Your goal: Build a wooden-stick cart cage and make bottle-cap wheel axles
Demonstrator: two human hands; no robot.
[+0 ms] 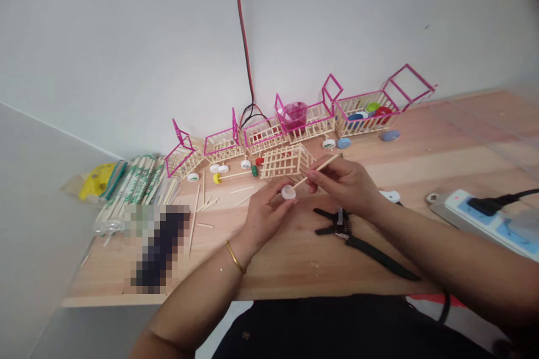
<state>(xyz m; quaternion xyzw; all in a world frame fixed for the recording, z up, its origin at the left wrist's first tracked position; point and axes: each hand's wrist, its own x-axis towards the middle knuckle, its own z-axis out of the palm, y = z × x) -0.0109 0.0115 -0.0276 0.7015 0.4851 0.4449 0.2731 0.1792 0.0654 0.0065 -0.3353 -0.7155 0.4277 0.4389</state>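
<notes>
Between the thumb and fingers of my left hand is a small white bottle cap, its hollow side facing up. My right hand pinches a thin wooden stick, and the stick's lower end is at the cap. Just beyond my hands stands a small cart frame built of bare wooden sticks. A stick axle with a yellow and a green cap on its ends lies to the left of that frame.
Several stick carts with magenta rims line the wall, one holding coloured caps. A magenta cup stands among them. Black-handled pliers lie below my right forearm, with a power strip at right. Packed chopsticks lie left.
</notes>
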